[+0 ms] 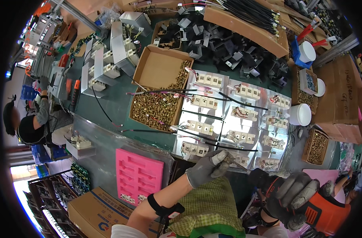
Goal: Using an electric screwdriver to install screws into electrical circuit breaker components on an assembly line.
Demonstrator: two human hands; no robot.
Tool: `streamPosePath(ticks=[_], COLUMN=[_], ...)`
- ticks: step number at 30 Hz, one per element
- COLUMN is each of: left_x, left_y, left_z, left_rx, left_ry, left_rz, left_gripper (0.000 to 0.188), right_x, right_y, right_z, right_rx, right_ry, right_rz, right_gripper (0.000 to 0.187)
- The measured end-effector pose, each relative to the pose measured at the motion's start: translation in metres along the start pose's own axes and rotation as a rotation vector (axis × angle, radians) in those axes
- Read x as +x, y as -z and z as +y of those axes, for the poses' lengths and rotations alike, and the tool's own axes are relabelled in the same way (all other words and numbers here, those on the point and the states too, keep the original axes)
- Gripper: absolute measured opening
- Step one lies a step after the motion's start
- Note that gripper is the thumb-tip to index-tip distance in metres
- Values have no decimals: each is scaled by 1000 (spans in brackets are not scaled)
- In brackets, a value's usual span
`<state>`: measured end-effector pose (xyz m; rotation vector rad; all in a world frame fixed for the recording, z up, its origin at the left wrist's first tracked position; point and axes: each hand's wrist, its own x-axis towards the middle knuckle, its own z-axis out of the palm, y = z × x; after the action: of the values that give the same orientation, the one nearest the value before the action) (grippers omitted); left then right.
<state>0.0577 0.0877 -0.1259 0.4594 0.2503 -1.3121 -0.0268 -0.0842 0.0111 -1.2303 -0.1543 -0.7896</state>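
My right hand point(298, 194), in a grey glove, is wrapped round an orange and black power screwdriver point(326, 212) whose nose points left. Its thin bit reaches toward my left hand point(212, 166), also gloved. The left fingertips are pinched together by the front edge of the metal plates; whatever is between them is too small to name. Just beyond lie shiny metal plates point(216, 126) carrying rows of white terminal blocks point(194, 149). Black cables point(193, 137) with small connectors stretch across the plates. A cardboard box of small brass-coloured fasteners point(155, 109) stands to their left.
Black brackets point(232, 51) are heaped at the back, beside a carton of black cables point(248, 23). White tubs point(300, 115) and a small fastener box point(316, 146) stand right. Left are a pink foam tray point(139, 174), upright metal plates point(103, 65) and a co-worker point(30, 127).
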Motion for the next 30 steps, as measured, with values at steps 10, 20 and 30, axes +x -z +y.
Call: streamPosePath(ticks=[10,20,30], left_x=[8,9,54], left_y=[-9,-23,6], left_z=[6,16,14], left_rx=[16,655,1876], left_ry=[21,-28,-428], left_rz=[-10,150,566], left_gripper=[30,35,41], right_x=[3,-8,-5], right_y=[39,5,30], right_z=[-3,3,55], right_rx=[83,-14,-286], right_ry=[-97,-26,-46], right_rz=[-396,147,183], right_gripper=[27,33,29])
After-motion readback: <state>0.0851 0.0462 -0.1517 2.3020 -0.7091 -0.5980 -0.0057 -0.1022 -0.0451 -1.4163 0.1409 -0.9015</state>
